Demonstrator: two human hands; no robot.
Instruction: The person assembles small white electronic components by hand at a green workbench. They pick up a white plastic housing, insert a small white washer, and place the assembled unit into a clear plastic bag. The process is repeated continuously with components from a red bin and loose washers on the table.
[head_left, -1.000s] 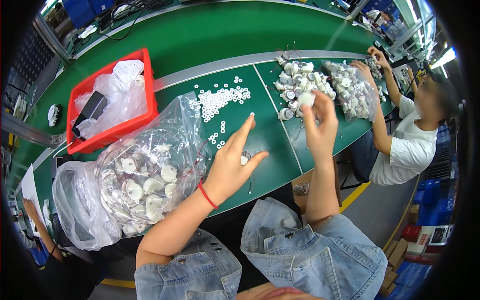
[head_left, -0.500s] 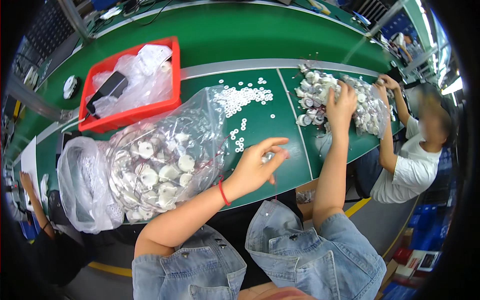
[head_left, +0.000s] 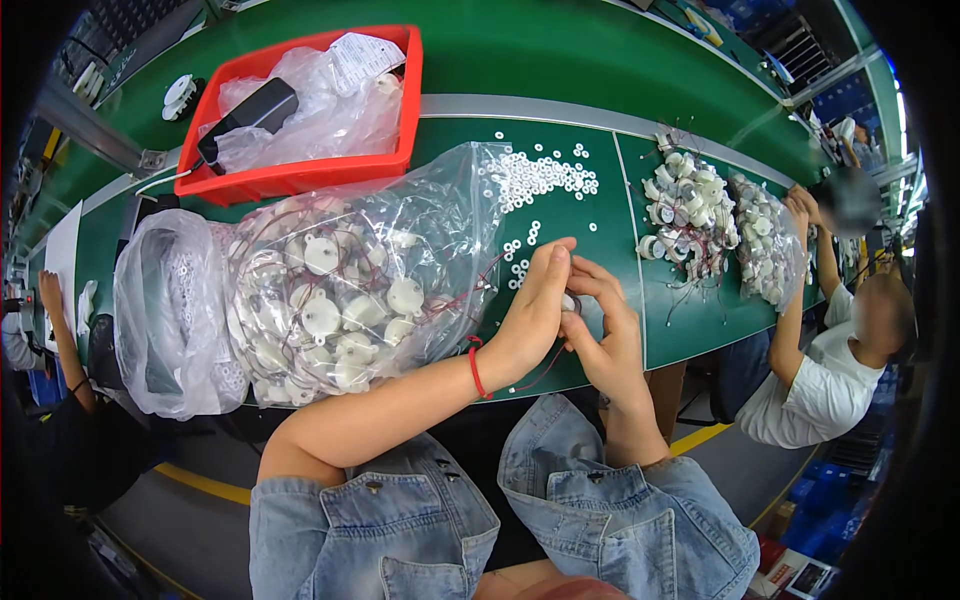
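My hands meet over the near edge of the green table. Between them is a small white round part (head_left: 569, 303), mostly covered by fingers, with a thin reddish wire trailing below. My right hand (head_left: 612, 335) is closed on it, thumb pressing against its face. The fingers of my left hand (head_left: 532, 310) lie long and close together along its other side; their inner side is hidden. Small white rings (head_left: 540, 180) are scattered just beyond my hands. Left of them lies a clear bag (head_left: 455, 215) full of white round parts with red wires (head_left: 320, 315).
A red bin (head_left: 413, 110) with plastic bags and a black box-shaped object (head_left: 262, 112) stands back left. Another clear bag (head_left: 150, 330) sits at the left. Piled white wired parts (head_left: 690, 205) lie right, beside a filled bag (head_left: 770, 250) where a co-worker (head_left: 840, 370) reaches in.
My right hand has left the pile of white parts and come back to my left hand. My left hand has turned more upright, and the view has shifted.
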